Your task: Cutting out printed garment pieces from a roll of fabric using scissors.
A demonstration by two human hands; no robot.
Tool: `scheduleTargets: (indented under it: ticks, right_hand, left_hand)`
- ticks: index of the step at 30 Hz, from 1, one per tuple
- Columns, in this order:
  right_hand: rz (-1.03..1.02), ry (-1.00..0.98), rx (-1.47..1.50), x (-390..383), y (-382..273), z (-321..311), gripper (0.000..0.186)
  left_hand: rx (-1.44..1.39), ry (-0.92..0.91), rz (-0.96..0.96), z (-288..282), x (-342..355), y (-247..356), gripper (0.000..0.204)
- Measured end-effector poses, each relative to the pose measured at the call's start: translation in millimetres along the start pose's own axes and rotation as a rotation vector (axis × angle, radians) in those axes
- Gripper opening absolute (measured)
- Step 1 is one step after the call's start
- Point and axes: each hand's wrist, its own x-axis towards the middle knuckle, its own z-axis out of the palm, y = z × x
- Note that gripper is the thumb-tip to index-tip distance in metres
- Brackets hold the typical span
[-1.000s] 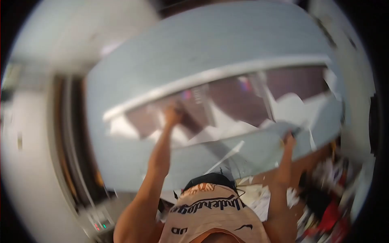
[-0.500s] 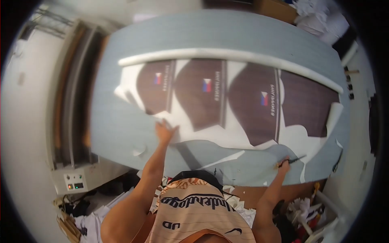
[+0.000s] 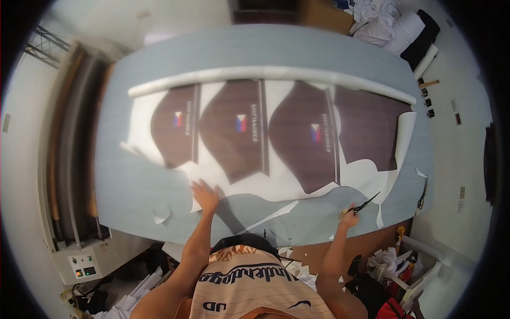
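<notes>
A white paper sheet (image 3: 234,187) printed with several dark brown panels lies on the blue-grey table. The panels (image 3: 234,138) are garment-shaped; most bear a small flag and lettering. My left hand (image 3: 206,196) rests flat on the sheet's near left edge, fingers spread, holding nothing. In my right hand (image 3: 349,217) is a pair of scissors (image 3: 366,203), its dark blades pointing up and right beside the sheet's near right edge. Whether the blades touch the paper I cannot tell. Along the far side, the sheet ends in a long white roll (image 3: 265,73).
A long press-like machine (image 3: 79,149) with a control panel (image 3: 82,266) stands left of the table (image 3: 297,42). Paper offcuts (image 3: 271,217) lie near the front edge, and another dark tool (image 3: 423,194) lies at the right edge. White bundles (image 3: 388,29) and a cardboard box (image 3: 325,16) are behind.
The view has shifted, so the table and sheet appear farther left. My left hand has come nearer to me, its fingers spread on the paper. The right hand still holds the scissors.
</notes>
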Motion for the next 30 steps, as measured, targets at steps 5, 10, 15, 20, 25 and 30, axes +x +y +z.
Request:
scheduleTargets:
  ticks: [5,10,15,20,25,30]
  right_hand:
    - [-0.451,-0.08,0.206,-106.2,-74.9,-9.0,0.039]
    - [-0.166,-0.633,0.555,-189.8,-234.7,82.0,0.028]
    - [-0.516,-0.67,0.354,-233.1,-340.8,262.4,0.04]
    - [-0.475,-0.519,0.366,-266.7,-402.3,403.6,0.05]
    - [-0.245,-0.344,0.213,-344.1,-458.8,468.2,0.059]
    - [-0.383,-0.244,0.374,-307.7,-499.6,488.7,0.055]
  left_hand:
    - [-0.061,0.055,-0.219,17.7,0.2,40.1,0.098]
    - [0.073,0.229,-0.208,19.4,2.2,68.1,0.097]
    - [0.065,0.271,-0.2,19.8,0.9,69.9,0.094]
    - [0.058,0.271,-0.185,21.6,-0.7,74.0,0.096]
    - [0.141,0.238,-0.243,22.8,4.0,47.6,0.098]
    - [0.109,0.248,-0.2,31.0,11.5,70.1,0.095]
